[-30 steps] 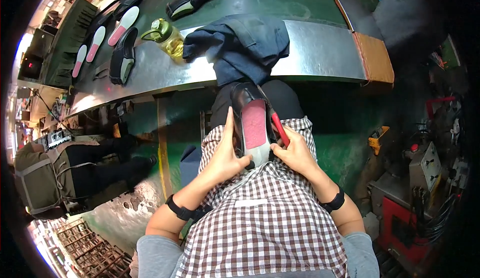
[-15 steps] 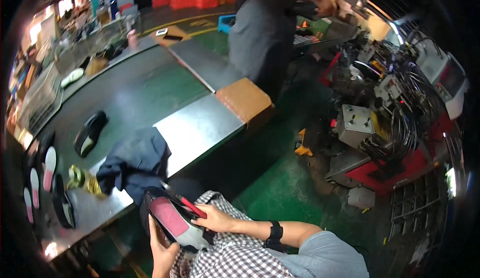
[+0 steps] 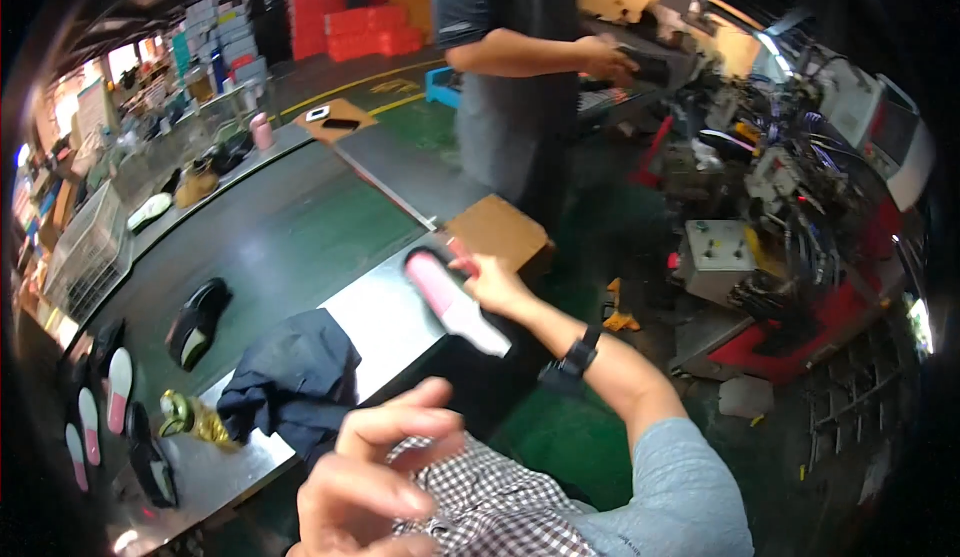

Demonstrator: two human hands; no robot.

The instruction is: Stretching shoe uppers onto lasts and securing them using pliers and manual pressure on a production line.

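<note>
Shoe (image 3: 452, 303) lies over the surface's (image 3: 375, 322) front edge beside our right hand (image 3: 492, 283); we cannot tell whether its fingers clamp it. A weak hold could drop it: our left hand's (image 3: 365, 467) fingers are apart, empty.

The left hand (image 3: 375, 472) is blurred, its wrist is cut off by the lower edge, and part of the checked apron (image 3: 500, 507) is hidden by it. The shoe (image 3: 450, 304) is smeared, and its underside is turned out of sight. Only a bit of a red handle (image 3: 460, 254) is shown at the right hand (image 3: 492, 283). A co-worker's head is cropped by the upper edge; the dark object (image 3: 650, 69) held there cannot be identified.
</note>
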